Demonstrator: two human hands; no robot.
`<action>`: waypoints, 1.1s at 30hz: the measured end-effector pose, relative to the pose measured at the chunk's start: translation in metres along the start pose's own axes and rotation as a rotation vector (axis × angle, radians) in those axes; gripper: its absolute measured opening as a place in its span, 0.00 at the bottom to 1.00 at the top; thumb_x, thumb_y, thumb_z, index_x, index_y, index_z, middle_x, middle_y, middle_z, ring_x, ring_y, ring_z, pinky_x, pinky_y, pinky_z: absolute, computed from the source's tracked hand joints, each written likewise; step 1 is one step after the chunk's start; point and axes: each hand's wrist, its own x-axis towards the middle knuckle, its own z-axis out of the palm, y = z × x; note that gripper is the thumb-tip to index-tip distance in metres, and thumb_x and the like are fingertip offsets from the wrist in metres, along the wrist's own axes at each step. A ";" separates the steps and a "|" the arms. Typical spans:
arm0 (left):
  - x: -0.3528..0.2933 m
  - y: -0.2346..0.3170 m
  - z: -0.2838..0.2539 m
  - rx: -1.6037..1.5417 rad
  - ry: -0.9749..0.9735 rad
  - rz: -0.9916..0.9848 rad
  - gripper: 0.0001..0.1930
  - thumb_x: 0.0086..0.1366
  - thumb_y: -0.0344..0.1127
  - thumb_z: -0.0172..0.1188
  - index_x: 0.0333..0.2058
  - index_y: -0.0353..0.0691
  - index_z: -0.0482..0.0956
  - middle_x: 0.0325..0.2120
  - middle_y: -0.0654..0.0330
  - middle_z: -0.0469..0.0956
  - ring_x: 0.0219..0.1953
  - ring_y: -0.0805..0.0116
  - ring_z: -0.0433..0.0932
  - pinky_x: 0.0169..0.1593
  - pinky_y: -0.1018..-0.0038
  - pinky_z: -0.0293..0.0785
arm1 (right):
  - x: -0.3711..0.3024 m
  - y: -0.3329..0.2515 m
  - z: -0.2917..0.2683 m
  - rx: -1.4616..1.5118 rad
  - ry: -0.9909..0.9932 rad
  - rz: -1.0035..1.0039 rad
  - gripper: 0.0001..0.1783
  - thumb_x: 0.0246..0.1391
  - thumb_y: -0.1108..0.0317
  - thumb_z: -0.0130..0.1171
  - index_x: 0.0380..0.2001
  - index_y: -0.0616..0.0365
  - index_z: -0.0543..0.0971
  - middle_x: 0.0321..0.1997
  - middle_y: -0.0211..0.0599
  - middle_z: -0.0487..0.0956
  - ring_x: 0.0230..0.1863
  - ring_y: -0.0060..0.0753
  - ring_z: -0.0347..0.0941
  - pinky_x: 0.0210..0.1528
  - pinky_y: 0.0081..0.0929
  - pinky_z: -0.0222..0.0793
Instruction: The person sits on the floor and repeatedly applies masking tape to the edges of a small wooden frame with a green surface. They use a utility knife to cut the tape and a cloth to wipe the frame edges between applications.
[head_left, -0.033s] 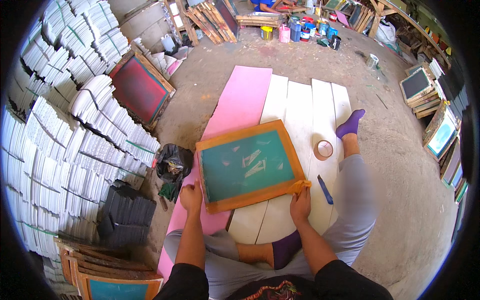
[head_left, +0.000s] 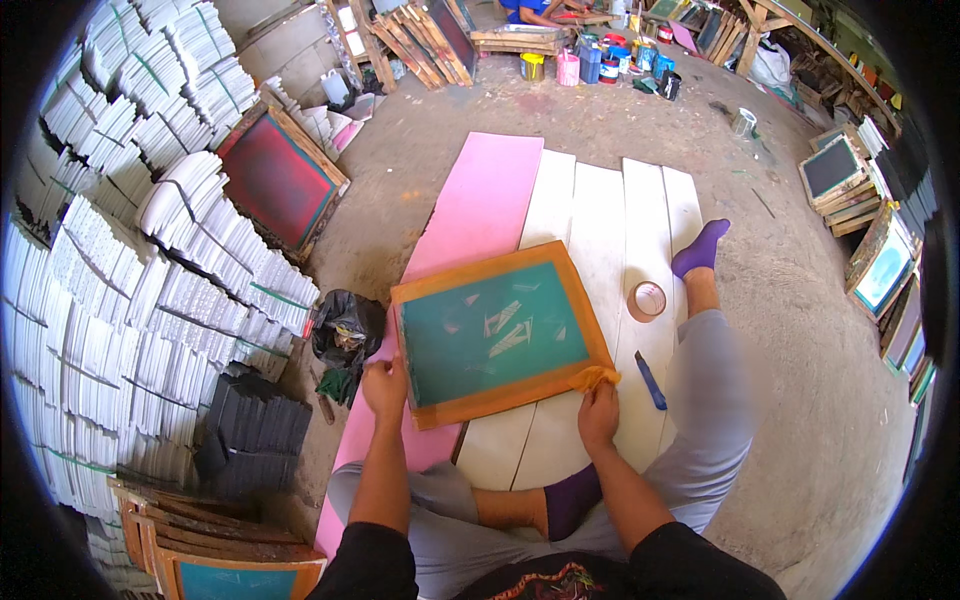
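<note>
The right hand [head_left: 599, 412] and its orange cloth [head_left: 594, 378] have moved a little left. It squeezes the cloth at the near right corner of the green screen [head_left: 465, 350], which is over pink [head_left: 482, 195] and white boards [head_left: 597, 225]. The left hand [head_left: 385, 388] curls by the screen's left edge; I can't tell if it holds on.

Forearms [head_left: 391, 465] forward; left fingers [head_left: 388, 375] curled (right fingers [head_left: 602, 393] likewise)

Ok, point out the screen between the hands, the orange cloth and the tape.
Screen [head_left: 478, 346]: head view, on its green mesh.
Orange cloth [head_left: 592, 377]: head view, on its bunched middle.
Tape [head_left: 637, 308]: head view, on its brown outer side.
</note>
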 end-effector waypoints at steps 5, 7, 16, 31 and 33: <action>0.073 0.038 0.047 0.021 -0.094 0.351 0.22 0.65 0.50 0.63 0.45 0.33 0.84 0.47 0.43 0.81 0.55 0.44 0.77 0.60 0.56 0.70 | -0.040 -0.029 0.033 0.547 -0.225 0.344 0.10 0.59 0.73 0.60 0.40 0.70 0.80 0.36 0.50 0.83 0.36 0.45 0.82 0.41 0.35 0.80; 0.100 0.043 0.068 0.083 -0.089 0.492 0.24 0.66 0.49 0.61 0.51 0.36 0.81 0.53 0.45 0.79 0.60 0.45 0.73 0.65 0.55 0.66 | -0.051 -0.046 0.051 0.870 -0.269 0.579 0.07 0.60 0.75 0.59 0.39 0.70 0.78 0.33 0.46 0.81 0.31 0.36 0.81 0.33 0.31 0.78; 0.176 0.060 0.113 0.240 -0.392 0.488 0.23 0.71 0.52 0.55 0.52 0.39 0.79 0.51 0.49 0.80 0.56 0.45 0.74 0.63 0.49 0.65 | -0.034 -0.059 0.060 0.993 -0.223 0.717 0.10 0.57 0.76 0.64 0.37 0.66 0.72 0.31 0.44 0.78 0.23 0.35 0.77 0.25 0.32 0.79; 0.099 0.006 0.002 -0.003 -0.144 0.315 0.25 0.73 0.53 0.52 0.44 0.32 0.82 0.41 0.42 0.82 0.45 0.39 0.79 0.53 0.51 0.71 | 0.062 -0.044 0.068 0.439 -0.155 0.273 0.10 0.63 0.68 0.60 0.38 0.66 0.80 0.35 0.41 0.80 0.31 0.32 0.77 0.30 0.33 0.75; 0.075 0.020 0.017 -0.031 -0.287 0.173 0.28 0.73 0.55 0.52 0.46 0.30 0.81 0.42 0.40 0.82 0.47 0.39 0.80 0.53 0.53 0.73 | 0.095 -0.001 0.078 0.525 -0.105 0.340 0.10 0.62 0.68 0.60 0.38 0.67 0.79 0.35 0.42 0.80 0.32 0.33 0.76 0.31 0.33 0.75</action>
